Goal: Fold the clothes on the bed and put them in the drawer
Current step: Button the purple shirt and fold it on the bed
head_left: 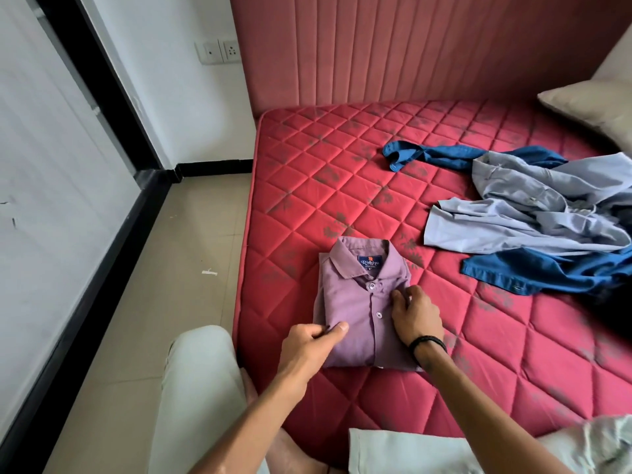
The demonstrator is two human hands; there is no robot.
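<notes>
A purple shirt [355, 302] lies folded into a neat rectangle near the left edge of the red quilted mattress [376, 186], collar up and buttons showing. My left hand [309, 343] pinches the shirt's lower left edge between thumb and fingers. My right hand [415, 314], with a black band at the wrist, grips the shirt's right edge with curled fingers. Farther right, a light blue shirt [533, 213] lies crumpled on top of a dark blue garment [533, 273]. No drawer is in view.
A beige pillow [595, 104] leans at the back right by the padded red headboard [410, 46]. Tiled floor [178, 268] runs along the bed's left side beside a white wall. My knees in pale trousers [198, 388] are at the bed's edge.
</notes>
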